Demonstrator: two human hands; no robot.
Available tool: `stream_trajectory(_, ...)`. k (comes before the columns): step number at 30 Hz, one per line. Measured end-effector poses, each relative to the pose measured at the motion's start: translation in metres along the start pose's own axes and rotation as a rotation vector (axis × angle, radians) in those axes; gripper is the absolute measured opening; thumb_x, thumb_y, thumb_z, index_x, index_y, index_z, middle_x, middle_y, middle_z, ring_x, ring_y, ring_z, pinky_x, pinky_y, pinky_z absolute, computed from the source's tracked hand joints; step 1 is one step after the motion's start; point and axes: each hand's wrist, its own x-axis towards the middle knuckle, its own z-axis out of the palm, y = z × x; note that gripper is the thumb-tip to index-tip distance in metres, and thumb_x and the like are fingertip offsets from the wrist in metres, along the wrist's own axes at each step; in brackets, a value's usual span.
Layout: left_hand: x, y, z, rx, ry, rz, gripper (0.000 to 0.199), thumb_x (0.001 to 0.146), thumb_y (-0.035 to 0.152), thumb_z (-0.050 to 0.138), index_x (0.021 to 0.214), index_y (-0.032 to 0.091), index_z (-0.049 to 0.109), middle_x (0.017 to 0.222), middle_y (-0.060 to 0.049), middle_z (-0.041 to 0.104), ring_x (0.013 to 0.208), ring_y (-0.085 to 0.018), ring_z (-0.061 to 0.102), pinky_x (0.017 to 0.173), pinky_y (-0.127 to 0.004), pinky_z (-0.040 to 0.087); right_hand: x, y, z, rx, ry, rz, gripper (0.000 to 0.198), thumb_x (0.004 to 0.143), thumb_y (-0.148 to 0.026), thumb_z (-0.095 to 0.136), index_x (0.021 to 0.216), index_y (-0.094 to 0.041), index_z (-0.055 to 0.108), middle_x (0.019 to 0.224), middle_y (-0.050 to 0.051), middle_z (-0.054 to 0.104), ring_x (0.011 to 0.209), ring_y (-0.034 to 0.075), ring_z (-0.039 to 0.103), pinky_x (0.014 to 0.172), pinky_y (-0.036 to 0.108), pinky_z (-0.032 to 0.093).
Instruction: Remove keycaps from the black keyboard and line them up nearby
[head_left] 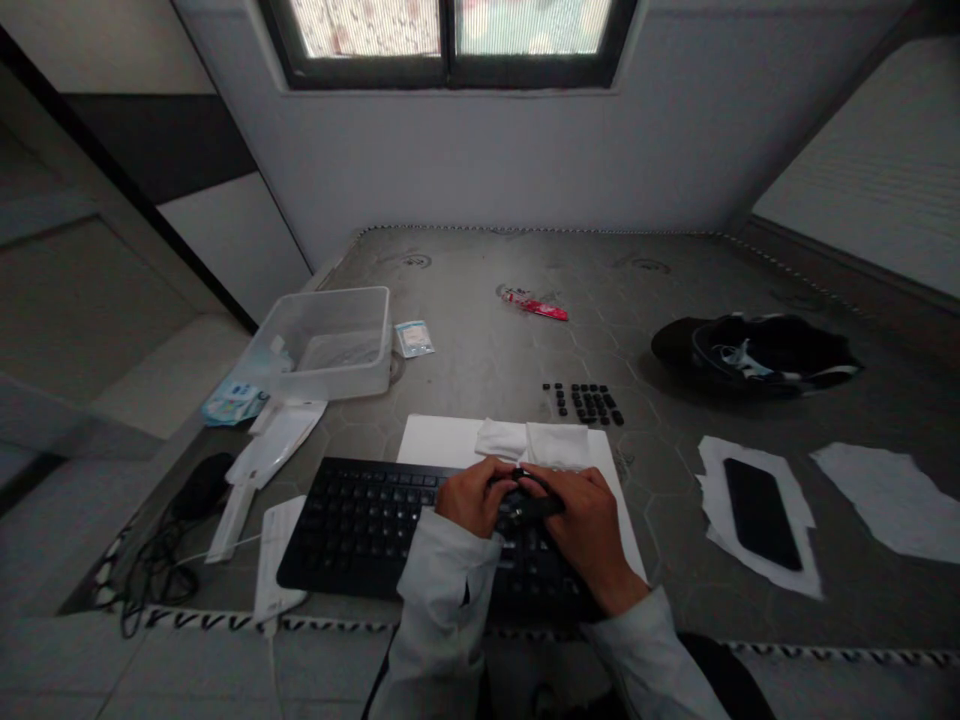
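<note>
A black keyboard (pixel 360 525) lies at the near edge of the mat, its right part beneath my hands. My left hand (pixel 471 497) is closed above the middle of the keys, thumb and fingertips pinched together; what they hold is too small and dark to name. Fingers of my right hand (pixel 596 525) are closed around a dark, elongated object (pixel 532 508), whose kind I cannot make out. Both sets of fingertips meet over the keyboard's right half. Beyond it, several loose black keycaps (pixel 592 400) are laid out in rows.
White paper (pixel 431 437) and folded white cloths (pixel 556 442) lie behind the keyboard. Left are a clear plastic box (pixel 337 385), a small packet (pixel 415 338), a mouse (pixel 204 487) and cables. A red item (pixel 536 304) lies farther back. Right are a phone (pixel 761 512) and a cap (pixel 757 355).
</note>
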Motion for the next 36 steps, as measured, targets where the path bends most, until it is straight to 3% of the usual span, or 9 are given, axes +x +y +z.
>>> stream_trajectory(7,-0.001,0.002,-0.002,0.016,-0.006,0.044,0.017,0.086,0.017,0.057,0.097,0.022,0.068,0.094,0.001,0.075,0.080,-0.013,0.069,0.072,-0.021,0.051,0.001,-0.011,-0.006,0.013,-0.001,0.144,0.011,0.091,-0.029,0.061,0.090,-0.026,0.071,0.087,-0.002,0.075,0.076,0.018,0.067,0.072,0.033,0.035)
stream_trajectory(15,-0.001,0.006,-0.001,0.045,-0.001,0.057,0.017,0.088,0.023,0.057,0.101,0.025,0.068,0.093,0.003,0.075,0.065,-0.010,0.065,0.066,-0.020,0.050,0.003,-0.014,-0.016,0.051,0.019,0.214,0.023,0.083,-0.013,0.054,0.086,-0.028,0.071,0.082,-0.002,0.074,0.072,0.020,0.064,0.066,0.031,0.043)
stream_trajectory(18,0.000,0.005,0.001,0.050,-0.001,0.023,0.024,0.087,0.028,0.062,0.110,0.027,0.065,0.096,0.004,0.075,0.059,-0.009,0.063,0.062,-0.020,0.050,0.007,-0.008,-0.026,0.042,0.068,0.210,0.020,0.085,-0.020,0.054,0.086,-0.028,0.072,0.075,0.000,0.073,0.066,0.020,0.061,0.061,0.030,0.042)
stream_trajectory(21,0.000,0.003,0.003,0.063,-0.006,0.041,0.018,0.089,0.029,0.061,0.106,0.025,0.067,0.095,0.002,0.075,0.064,-0.011,0.064,0.066,-0.021,0.051,0.010,0.010,-0.042,-0.019,0.134,0.235,0.018,0.086,-0.029,0.056,0.088,-0.027,0.073,0.076,0.002,0.073,0.064,0.020,0.061,0.062,0.030,0.042)
stream_trajectory(23,0.000,0.003,0.003,0.059,-0.006,0.073,0.015,0.090,0.030,0.058,0.098,0.024,0.069,0.094,0.001,0.074,0.070,-0.012,0.066,0.071,-0.023,0.051,0.012,0.027,-0.055,-0.079,0.184,0.324,0.020,0.085,-0.039,0.059,0.088,-0.027,0.074,0.078,0.003,0.074,0.067,0.022,0.063,0.062,0.031,0.043)
stream_trajectory(26,-0.001,0.002,0.003,0.045,-0.003,0.086,0.015,0.091,0.030,0.057,0.094,0.024,0.070,0.093,0.000,0.074,0.077,-0.014,0.067,0.072,-0.025,0.051,0.016,0.055,-0.070,-0.114,0.251,0.569,0.038,0.079,-0.058,0.062,0.086,-0.024,0.075,0.076,0.006,0.074,0.069,0.025,0.066,0.058,0.031,0.043)
stream_trajectory(28,-0.001,0.002,0.004,0.027,0.001,0.087,0.016,0.091,0.030,0.056,0.093,0.024,0.070,0.092,0.000,0.074,0.079,-0.015,0.068,0.072,-0.025,0.052,0.024,0.075,-0.074,-0.120,0.282,0.618,0.046,0.077,-0.062,0.062,0.090,-0.021,0.076,0.080,0.009,0.075,0.075,0.028,0.068,0.059,0.031,0.043)
stream_trajectory(30,-0.002,0.001,0.005,0.014,0.005,0.088,0.016,0.091,0.029,0.056,0.093,0.024,0.071,0.092,0.000,0.074,0.080,-0.015,0.068,0.073,-0.025,0.052,0.037,0.095,-0.069,-0.142,0.238,0.604,0.047,0.077,-0.062,0.062,0.095,-0.020,0.076,0.084,0.009,0.075,0.079,0.028,0.068,0.061,0.031,0.044)
stream_trajectory(36,-0.003,0.001,0.007,0.028,-0.004,0.061,0.014,0.090,0.029,0.057,0.091,0.025,0.070,0.090,0.002,0.074,0.078,-0.015,0.068,0.069,-0.024,0.050,0.103,0.151,-0.015,-0.203,-0.197,0.517,0.038,0.085,-0.051,0.059,0.102,-0.021,0.075,0.088,0.008,0.075,0.084,0.024,0.069,0.064,0.028,0.041)
